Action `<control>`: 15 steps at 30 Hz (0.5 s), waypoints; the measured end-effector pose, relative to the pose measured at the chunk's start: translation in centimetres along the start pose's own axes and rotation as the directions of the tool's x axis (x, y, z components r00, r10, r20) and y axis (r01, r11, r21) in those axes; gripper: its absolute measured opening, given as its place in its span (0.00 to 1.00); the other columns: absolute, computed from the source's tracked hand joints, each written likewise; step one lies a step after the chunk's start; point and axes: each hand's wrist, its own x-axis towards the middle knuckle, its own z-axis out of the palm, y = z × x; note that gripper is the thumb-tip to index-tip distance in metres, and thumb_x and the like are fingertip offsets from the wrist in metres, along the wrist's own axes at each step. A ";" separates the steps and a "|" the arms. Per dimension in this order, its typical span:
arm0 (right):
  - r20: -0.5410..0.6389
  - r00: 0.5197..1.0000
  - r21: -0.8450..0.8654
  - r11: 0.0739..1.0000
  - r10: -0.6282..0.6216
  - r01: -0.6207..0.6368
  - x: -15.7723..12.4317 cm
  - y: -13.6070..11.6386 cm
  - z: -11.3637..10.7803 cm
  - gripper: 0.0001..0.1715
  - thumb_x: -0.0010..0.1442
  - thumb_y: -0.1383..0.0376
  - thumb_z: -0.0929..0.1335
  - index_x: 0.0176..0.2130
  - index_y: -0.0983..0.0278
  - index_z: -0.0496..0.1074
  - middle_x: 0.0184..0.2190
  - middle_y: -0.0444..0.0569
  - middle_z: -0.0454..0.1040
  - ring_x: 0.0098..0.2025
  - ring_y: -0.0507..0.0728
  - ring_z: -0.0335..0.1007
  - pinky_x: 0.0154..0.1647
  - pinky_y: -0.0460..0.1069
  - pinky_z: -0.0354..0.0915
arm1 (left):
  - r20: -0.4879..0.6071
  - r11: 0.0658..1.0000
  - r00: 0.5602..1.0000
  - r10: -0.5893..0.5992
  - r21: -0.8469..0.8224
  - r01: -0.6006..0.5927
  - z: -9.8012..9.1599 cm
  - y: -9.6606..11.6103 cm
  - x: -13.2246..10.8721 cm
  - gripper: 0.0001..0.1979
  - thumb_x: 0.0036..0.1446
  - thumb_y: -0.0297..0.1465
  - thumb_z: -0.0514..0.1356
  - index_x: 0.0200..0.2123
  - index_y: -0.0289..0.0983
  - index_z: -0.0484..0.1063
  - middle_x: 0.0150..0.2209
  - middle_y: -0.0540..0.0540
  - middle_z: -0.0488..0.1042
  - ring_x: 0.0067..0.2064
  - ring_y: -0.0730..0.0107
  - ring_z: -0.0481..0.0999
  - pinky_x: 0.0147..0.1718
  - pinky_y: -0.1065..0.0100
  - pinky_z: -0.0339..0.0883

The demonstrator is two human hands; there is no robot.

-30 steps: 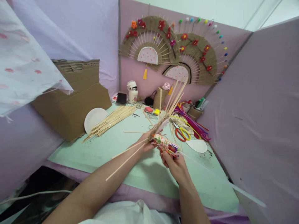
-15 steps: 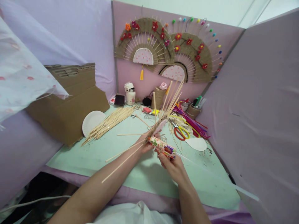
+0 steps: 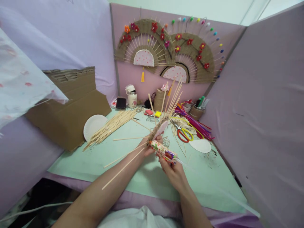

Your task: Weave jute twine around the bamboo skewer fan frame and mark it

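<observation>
In my left hand (image 3: 150, 150) I grip a half-round cardboard fan piece (image 3: 159, 129) with a pale pink face, tilted on edge above the table. Several thin wooden sticks (image 3: 174, 98) radiate from its rim, some upward and some to the lower left. My right hand (image 3: 171, 169) is wrapped round a floral-patterned glue gun (image 3: 163, 150). The gun's orange tip meets or nearly meets the lower edge of the fan piece; exact contact is too small to tell. A long clear glue stick (image 3: 201, 177) trails from the gun's back end.
A bundle of wooden sticks (image 3: 112, 126) overlaps a white paper plate (image 3: 91, 126) on the left, by a cardboard sheet (image 3: 68, 110). Scissors (image 3: 185, 134), pipe cleaners (image 3: 194, 123) and a white cutout (image 3: 200, 146) lie right. A bottle (image 3: 132, 97) and twine roll (image 3: 160, 99) stand behind.
The fan piece has turned slightly, its sticks swinging a little to the left. The glue gun has shifted slightly left and stays against or close to the fan's edge.
</observation>
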 end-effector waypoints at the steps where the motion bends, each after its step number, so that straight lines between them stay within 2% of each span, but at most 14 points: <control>1: 0.000 1.000 0.004 1.000 -0.003 0.003 0.0 0.0 0.1 0.20 0.59 0.52 0.63 0.37 0.66 0.72 0.18 0.42 0.60 0.22 0.51 0.54 0.21 0.45 0.54 | 0.005 1.000 1.000 -0.002 -0.013 0.002 -0.1 0.0 0.0 0.10 0.61 0.27 0.51 0.37 0.26 0.69 0.20 0.53 0.57 0.19 0.81 0.54 0.14 0.78 0.50; 7: -0.003 0.999 -0.012 0.999 -0.034 0.034 -0.1 0.0 0.2 0.17 0.60 0.54 0.63 0.33 0.66 0.71 0.19 0.42 0.60 0.22 0.50 0.53 0.20 0.45 0.54 | -0.015 0.998 1.000 -0.027 -0.052 0.026 0.1 -0.1 -0.4 0.12 0.62 0.29 0.50 0.39 0.25 0.69 0.21 0.52 0.57 0.19 0.80 0.56 0.15 0.78 0.54; 15: -0.019 0.997 -0.043 0.996 -0.073 0.073 0.0 0.0 0.2 0.16 0.60 0.56 0.63 0.35 0.66 0.71 0.23 0.45 0.66 0.24 0.51 0.57 0.23 0.45 0.58 | -0.095 0.999 0.995 0.019 0.036 -0.015 1.1 -0.2 -0.7 0.09 0.60 0.25 0.50 0.33 0.28 0.69 0.21 0.53 0.55 0.19 0.81 0.55 0.15 0.79 0.53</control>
